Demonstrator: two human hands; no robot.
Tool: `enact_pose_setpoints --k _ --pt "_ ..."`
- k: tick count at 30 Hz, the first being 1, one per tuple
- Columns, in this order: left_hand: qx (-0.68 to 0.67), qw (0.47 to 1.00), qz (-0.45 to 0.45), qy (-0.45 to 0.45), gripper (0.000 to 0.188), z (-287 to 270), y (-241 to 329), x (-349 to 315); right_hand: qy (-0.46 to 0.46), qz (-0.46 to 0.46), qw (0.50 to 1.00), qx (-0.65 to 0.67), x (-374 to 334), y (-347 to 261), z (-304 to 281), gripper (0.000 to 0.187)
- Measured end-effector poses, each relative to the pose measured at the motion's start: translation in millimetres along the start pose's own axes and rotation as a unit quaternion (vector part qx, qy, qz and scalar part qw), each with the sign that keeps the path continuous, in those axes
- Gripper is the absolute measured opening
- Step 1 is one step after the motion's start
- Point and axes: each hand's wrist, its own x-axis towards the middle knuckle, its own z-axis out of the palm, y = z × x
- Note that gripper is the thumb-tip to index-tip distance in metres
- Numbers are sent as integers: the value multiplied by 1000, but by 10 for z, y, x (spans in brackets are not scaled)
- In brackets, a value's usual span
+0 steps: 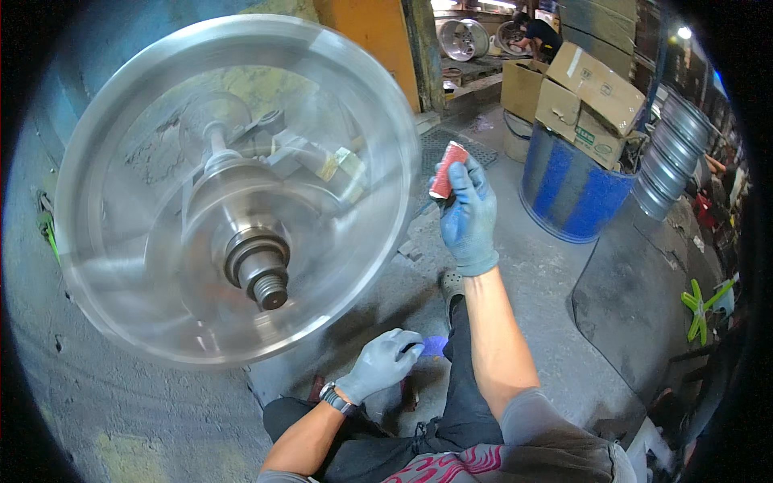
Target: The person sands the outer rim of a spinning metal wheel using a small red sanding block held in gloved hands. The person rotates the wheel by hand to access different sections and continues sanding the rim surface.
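Observation:
At the left, a metal wheel rim (394, 185) blurs with spin on a threaded shaft (270, 291). My right hand (470, 216), in a blue-grey glove, is raised just right of its edge. Between its thumb and fingers is a small red block with a pale end (448, 171), apart from the rim. Lower down, in front of my lap, my left hand (382, 364) wears a grey glove, its fingers curled together. Whether it holds anything is hidden. A purple patch (435, 346) shows right beside its fingertips; I cannot tell whether they touch it.
A blue drum (564, 193) topped with cardboard boxes (597, 87) stands ahead to the right, beside stacked metal rims (672, 153). A dark mat (636, 306) covers floor at the right, with a green star-shaped thing (699, 310) past it. Far back, another person (541, 36) crouches near rims.

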Motion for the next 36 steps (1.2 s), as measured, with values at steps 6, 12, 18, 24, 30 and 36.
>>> enact_pose_setpoints --k 6,12,18,24,30,36 --pt "-14 1000 -12 17 25 -32 -24 40 -36 138 972 185 143 -157 -474 45" --pt "-3 1000 -18 9 26 0 -62 70 -59 157 945 279 188 -272 -731 48" --pt "15 1000 0 4 25 88 -80 113 -43 184 953 238 157 -428 -902 49" --pt "-14 999 -29 7 21 117 -67 49 -74 226 964 124 34 -288 -892 43" --pt "-75 996 -40 10 33 154 -101 94 -60 115 973 -192 -75 -57 -835 27" --pt "-257 957 -130 21 48 114 96 123 -334 106 762 -545 -435 86 -781 25"
